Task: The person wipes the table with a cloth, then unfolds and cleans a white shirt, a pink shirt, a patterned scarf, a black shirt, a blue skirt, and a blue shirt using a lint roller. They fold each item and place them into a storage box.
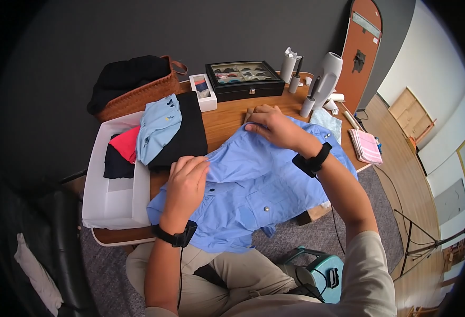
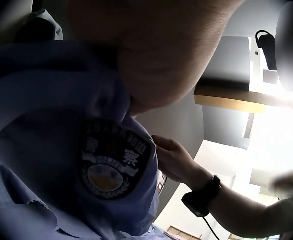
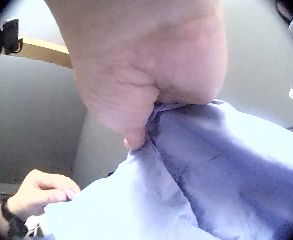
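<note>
A blue shirt (image 1: pixel 274 179) with buttons and a chest pocket lies spread and rumpled over the table's front half, its lower edge hanging over. The right hand (image 1: pixel 277 127) pinches its upper edge between thumb and fingers; in the right wrist view the cloth (image 3: pixel 226 160) hangs in folds from that hand (image 3: pixel 151 75). Farther left, the left hand (image 1: pixel 186 185) holds the shirt's edge with bent fingers. A dark police badge (image 2: pixel 115 159) on the cloth shows in the left wrist view, below the left hand (image 2: pixel 161 60).
On the left, a white box (image 1: pixel 115 203) holds red and dark cloths; a light blue folded shirt (image 1: pixel 159 127) overlaps it on black cloth. Behind stand a wicker basket (image 1: pixel 137 98), a black display case (image 1: pixel 248 91) and a white appliance (image 1: pixel 327 76). A pink towel (image 1: pixel 366 147) lies right.
</note>
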{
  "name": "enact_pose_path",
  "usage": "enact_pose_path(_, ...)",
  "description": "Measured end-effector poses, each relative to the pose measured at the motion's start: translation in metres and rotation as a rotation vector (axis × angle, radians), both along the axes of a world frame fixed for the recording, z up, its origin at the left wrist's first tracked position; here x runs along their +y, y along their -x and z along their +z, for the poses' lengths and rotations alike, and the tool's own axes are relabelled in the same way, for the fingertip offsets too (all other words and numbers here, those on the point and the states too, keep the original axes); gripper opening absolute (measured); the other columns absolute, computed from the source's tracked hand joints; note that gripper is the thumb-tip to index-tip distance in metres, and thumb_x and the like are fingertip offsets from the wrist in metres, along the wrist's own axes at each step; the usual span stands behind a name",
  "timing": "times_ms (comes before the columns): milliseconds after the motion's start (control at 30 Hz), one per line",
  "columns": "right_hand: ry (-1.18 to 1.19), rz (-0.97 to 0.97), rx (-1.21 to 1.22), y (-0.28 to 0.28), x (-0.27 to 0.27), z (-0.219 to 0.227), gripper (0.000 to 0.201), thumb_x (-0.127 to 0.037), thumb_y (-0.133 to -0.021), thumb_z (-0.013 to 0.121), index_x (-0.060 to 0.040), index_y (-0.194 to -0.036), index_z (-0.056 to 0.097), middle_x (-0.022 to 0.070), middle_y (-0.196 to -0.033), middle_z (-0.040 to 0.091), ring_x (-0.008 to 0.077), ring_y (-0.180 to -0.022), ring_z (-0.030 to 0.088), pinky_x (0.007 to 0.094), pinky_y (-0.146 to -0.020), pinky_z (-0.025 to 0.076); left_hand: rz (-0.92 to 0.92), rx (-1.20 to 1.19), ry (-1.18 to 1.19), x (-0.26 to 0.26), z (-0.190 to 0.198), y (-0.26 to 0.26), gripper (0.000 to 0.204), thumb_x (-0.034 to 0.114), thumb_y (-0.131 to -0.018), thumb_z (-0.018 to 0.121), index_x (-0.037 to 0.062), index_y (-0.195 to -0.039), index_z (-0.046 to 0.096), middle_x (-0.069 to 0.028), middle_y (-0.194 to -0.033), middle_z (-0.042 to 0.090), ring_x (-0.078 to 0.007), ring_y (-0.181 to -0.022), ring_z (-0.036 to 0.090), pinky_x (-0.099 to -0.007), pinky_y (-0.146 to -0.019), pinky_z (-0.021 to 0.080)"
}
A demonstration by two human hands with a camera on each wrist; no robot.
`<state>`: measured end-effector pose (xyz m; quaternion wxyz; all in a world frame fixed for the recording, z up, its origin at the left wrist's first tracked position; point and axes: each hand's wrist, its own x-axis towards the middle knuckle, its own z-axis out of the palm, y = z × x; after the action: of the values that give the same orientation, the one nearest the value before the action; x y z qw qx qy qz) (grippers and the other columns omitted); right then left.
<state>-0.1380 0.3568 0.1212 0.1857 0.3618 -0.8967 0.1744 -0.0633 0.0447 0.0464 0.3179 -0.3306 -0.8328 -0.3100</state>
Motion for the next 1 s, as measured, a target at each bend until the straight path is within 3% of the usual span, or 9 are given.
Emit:
enact_pose_path(100, 0.013, 0.007, -0.113, 0.002, 0.001, 0.005, 0.021, -0.024, -0.105, 0.070, -0.0042, -0.111, 0.075, 0.0143, -0.105, 0.070, 0.0331, -0.105, 0.066, 0.0440, -0.096, 0.048, -0.015, 0.007, -0.048, 0.002, 0.003, 0.001, 0.016, -0.003, -0.095, 0.068, -0.0061, -0.109, 0.075, -0.0140, -0.114, 0.076, -0.0328, -0.110, 0.068, -0.0442, -0.094, 0.054)
enact_pose_path(333, 0.102, 0.107, -0.186, 0.011, -0.003, 0.008, 0.017, -0.014, -0.105, 0.068, -0.0008, -0.115, 0.073, 0.0166, -0.104, 0.073, 0.0370, -0.100, 0.072, 0.0455, -0.089, 0.056, -0.016, -0.153, -0.130, 0.002, -0.009, 0.008, 0.028, -0.011, -0.092, 0.065, -0.0054, -0.119, 0.071, -0.0184, -0.119, 0.072, -0.0362, -0.111, 0.069, -0.0455, -0.095, 0.058)
enact_pose_path(433, 0.042, 0.082, -0.224, 0.011, -0.002, 0.009, 0.017, -0.012, -0.105, 0.067, -0.0008, -0.116, 0.073, 0.0167, -0.104, 0.074, 0.0366, -0.100, 0.072, 0.0447, -0.089, 0.056, -0.063, -0.169, -0.063, 0.002, 0.002, 0.002, 0.032, -0.005, -0.091, 0.069, -0.0009, -0.122, 0.072, -0.0160, -0.125, 0.069, -0.0344, -0.115, 0.067, -0.0459, -0.099, 0.055)
enact_pose_path(500, 0.040, 0.091, -0.215, 0.010, -0.002, 0.010, 0.017, -0.011, -0.104, 0.067, -0.0007, -0.116, 0.072, 0.0165, -0.104, 0.074, 0.0359, -0.100, 0.072, 0.0447, -0.089, 0.056, -0.053, -0.004, 0.061, 0.013, 0.028, -0.012, 0.031, 0.001, -0.092, 0.072, 0.0001, -0.123, 0.072, -0.0135, -0.125, 0.069, -0.0353, -0.122, 0.063, -0.0472, -0.102, 0.052)
enact_pose_path(633, 0.071, 0.095, -0.241, 0.009, -0.001, 0.009, 0.019, -0.013, -0.103, 0.070, -0.0005, -0.116, 0.072, 0.0156, -0.106, 0.075, 0.0357, -0.099, 0.073, 0.0448, -0.087, 0.057, -0.096, 0.055, 0.281, 0.019, 0.022, -0.020, 0.036, 0.010, -0.088, 0.079, 0.0037, -0.123, 0.074, -0.0119, -0.125, 0.069, -0.0332, -0.128, 0.059, -0.0490, -0.105, 0.049)
enact_pose_path(733, 0.089, 0.088, -0.280, 0.003, -0.001, 0.014, 0.024, -0.020, -0.102, 0.074, -0.0022, -0.119, 0.073, 0.0134, -0.109, 0.076, 0.0334, -0.105, 0.072, 0.0455, -0.093, 0.054, -0.093, 0.213, 0.321, 0.024, -0.008, -0.008, 0.033, 0.008, -0.085, 0.080, 0.0032, -0.117, 0.073, -0.0142, -0.120, 0.068, -0.0339, -0.117, 0.063, -0.0474, -0.098, 0.051)
enact_pose_path(833, -0.030, 0.067, -0.158, -0.007, 0.002, 0.018, 0.032, -0.026, -0.100, 0.077, -0.0054, -0.123, 0.074, 0.0106, -0.114, 0.076, 0.0296, -0.112, 0.070, 0.0437, -0.100, 0.048, -0.051, 0.096, 0.080, 0.030, -0.019, -0.006, 0.024, 0.003, -0.085, 0.077, 0.0016, -0.108, 0.070, -0.0156, -0.110, 0.066, -0.0361, -0.101, 0.065, -0.0457, -0.087, 0.054)
enact_pose_path(900, -0.004, 0.010, -0.183, -0.010, 0.003, 0.022, 0.037, -0.033, -0.100, 0.079, -0.0081, -0.126, 0.073, 0.0077, -0.119, 0.075, 0.0254, -0.117, 0.066, 0.0406, -0.104, 0.041, 0.108, 0.089, -0.218, 0.035, -0.025, -0.006, 0.015, 0.000, -0.084, 0.073, 0.0013, -0.096, 0.063, -0.0154, -0.097, 0.063, -0.0374, -0.085, 0.064, -0.0453, -0.073, 0.054)
enact_pose_path(1000, -0.037, 0.039, -0.139, -0.013, 0.003, 0.017, 0.039, -0.027, -0.093, 0.083, -0.0091, -0.126, 0.074, 0.0062, -0.120, 0.073, 0.0243, -0.116, 0.063, 0.0404, -0.101, 0.040, 0.002, 0.042, -0.047, 0.029, -0.021, -0.012, 0.017, 0.002, -0.081, 0.074, 0.0020, -0.088, 0.058, -0.0157, -0.091, 0.060, -0.0378, -0.079, 0.063, -0.0465, -0.067, 0.053)
